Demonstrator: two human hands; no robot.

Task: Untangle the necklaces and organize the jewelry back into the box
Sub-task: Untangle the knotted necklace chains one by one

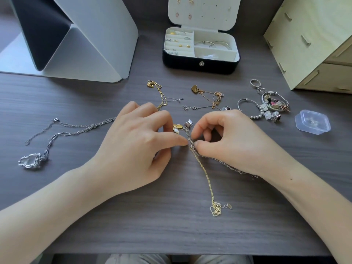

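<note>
Both grips pinching: left hand [137, 141] and right hand [228, 141] are clamping the knot [191, 146] from opposite sides, probably to tease the gold chain [204, 174] off the silver chain [219, 162] (tails lying on the surface [114, 216]). The jewelry box [181, 61] is sitting open, well behind.

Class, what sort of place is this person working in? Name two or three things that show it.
Probably a desk or dressing table at home: a dark wood-grain tabletop, an open jewelry box holding rings and earrings, and a small wooden drawer unit beside it.
</note>
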